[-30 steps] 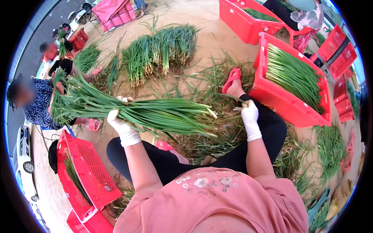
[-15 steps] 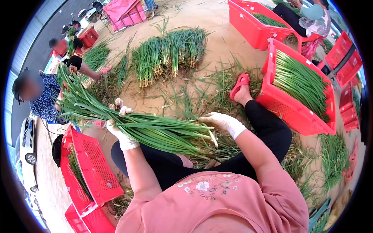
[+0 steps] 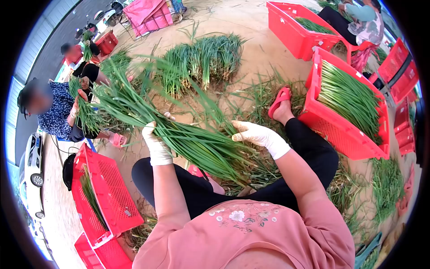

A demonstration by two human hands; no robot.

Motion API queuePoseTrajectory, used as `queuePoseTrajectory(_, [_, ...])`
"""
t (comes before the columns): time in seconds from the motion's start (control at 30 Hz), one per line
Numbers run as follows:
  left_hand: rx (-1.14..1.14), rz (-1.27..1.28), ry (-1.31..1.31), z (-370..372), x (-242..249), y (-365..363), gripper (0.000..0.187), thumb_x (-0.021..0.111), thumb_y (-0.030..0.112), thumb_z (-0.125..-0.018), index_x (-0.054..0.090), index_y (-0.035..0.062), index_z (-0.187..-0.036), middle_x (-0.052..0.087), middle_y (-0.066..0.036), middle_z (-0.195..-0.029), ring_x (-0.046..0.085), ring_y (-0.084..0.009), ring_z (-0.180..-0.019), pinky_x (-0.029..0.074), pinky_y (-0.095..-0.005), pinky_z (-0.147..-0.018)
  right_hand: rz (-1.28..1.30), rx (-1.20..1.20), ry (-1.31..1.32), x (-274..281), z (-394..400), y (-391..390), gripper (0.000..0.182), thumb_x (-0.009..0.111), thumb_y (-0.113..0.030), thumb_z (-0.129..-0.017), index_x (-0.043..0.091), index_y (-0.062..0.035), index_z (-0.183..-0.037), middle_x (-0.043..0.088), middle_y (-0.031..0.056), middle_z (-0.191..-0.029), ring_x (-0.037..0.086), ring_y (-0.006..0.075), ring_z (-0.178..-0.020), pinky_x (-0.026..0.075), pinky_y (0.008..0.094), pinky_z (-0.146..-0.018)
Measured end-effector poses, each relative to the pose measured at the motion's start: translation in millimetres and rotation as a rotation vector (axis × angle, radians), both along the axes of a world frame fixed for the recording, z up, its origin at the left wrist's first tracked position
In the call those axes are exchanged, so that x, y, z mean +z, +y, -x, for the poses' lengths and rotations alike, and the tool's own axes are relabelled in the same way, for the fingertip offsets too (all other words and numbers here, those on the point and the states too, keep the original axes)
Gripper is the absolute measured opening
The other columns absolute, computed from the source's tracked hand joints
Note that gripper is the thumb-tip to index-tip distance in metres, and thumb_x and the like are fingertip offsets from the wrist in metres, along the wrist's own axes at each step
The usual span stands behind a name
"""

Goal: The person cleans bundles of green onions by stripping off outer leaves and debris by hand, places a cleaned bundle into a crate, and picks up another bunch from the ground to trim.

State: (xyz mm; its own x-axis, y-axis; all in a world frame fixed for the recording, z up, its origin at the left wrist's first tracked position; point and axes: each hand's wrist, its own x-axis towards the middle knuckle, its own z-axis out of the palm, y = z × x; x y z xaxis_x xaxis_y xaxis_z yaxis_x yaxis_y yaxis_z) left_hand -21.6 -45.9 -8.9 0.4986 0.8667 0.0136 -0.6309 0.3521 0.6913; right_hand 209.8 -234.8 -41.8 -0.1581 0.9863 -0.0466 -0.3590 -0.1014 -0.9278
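Observation:
My left hand point(image 3: 155, 142), in a white glove, is closed around a thick bunch of green onions point(image 3: 197, 145) held over my lap. The leafy tops fan out to the upper left and the root ends point right. My right hand point(image 3: 257, 136), also gloved, pinches a few loose green onion stalks point(image 3: 217, 117) just above the bunch's root ends. Those stalks are blurred and reach up and left. A large pile of green onions point(image 3: 201, 62) lies on the ground in front of me.
At right stands a red crate point(image 3: 345, 125) filled with green onions, with another red crate point(image 3: 300, 33) behind it. A red crate point(image 3: 107, 193) stands at my left. One co-worker point(image 3: 56, 107) sits at left holding green onions. Loose trimmings point(image 3: 264, 98) litter the sandy ground.
My left hand has shifted right and slightly down with the bunch. My right hand has moved slightly up and right from the root ends, and loose stalks now swing upward from it.

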Motion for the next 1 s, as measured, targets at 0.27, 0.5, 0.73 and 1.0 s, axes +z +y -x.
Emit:
queuePoseTrajectory(0.27, [-0.110, 0.038, 0.171, -50.0, 23.4, -20.2, 0.033, 0.057, 0.016, -0.066, 0.056, -0.0007, -0.094, 0.061, -0.013, -0.086, 0.060, -0.0274, -0.075, 0.052, -0.0402, -0.070, -0.134, -0.143, -0.552, 17.2, 46.7, 49.7, 0.135, 0.081, -0.051, -0.051, -0.006, 0.0051, -0.137, 0.040, 0.0253, -0.129, 0.042, 0.0281, -0.118, 0.033, 0.0314, -0.099])
queuePoseTrajectory(0.5, [-0.272, -0.093, 0.232, -82.5, 32.3, -25.1, 0.039, 0.063, 0.019, -0.077, 0.053, -0.0007, -0.108, 0.061, -0.010, -0.095, 0.061, -0.0219, -0.082, 0.052, -0.0347, -0.074, 0.112, 0.050, -0.291, 28.8, 16.4, 52.5, 0.073, 0.081, -0.021, -0.061, 0.044, 0.0000, -0.121, 0.058, 0.0094, -0.105, 0.054, 0.0179, -0.097, 0.043, 0.0323, -0.086])
queuePoseTrajectory(0.73, [-0.311, -0.194, 0.006, -82.9, 20.9, -23.9, 0.057, 0.069, 0.019, -0.070, 0.046, -0.0027, -0.117, 0.060, -0.015, -0.103, 0.061, -0.0292, -0.090, 0.052, -0.0417, -0.079, 0.259, 0.278, -0.166, 45.3, -10.2, 52.3, 0.055, 0.080, -0.018, -0.060, 0.054, -0.0007, -0.105, 0.063, 0.0115, -0.088, 0.062, 0.0190, -0.074, 0.051, 0.0336, -0.067])
queuePoseTrajectory(1.0, [-0.217, -0.219, -0.062, -52.5, 28.1, -4.4, 0.043, 0.064, 0.003, -0.066, 0.049, 0.0039, -0.107, 0.056, -0.008, -0.082, 0.054, -0.0223, -0.084, 0.047, -0.0371, -0.082, -0.241, -0.645, -0.577, 24.9, -29.1, 1.8, 0.067, 0.071, -0.041, -0.071, 0.049, 0.0046, -0.115, 0.060, 0.0132, -0.104, 0.056, 0.0188, -0.099, 0.042, 0.0258, -0.087])
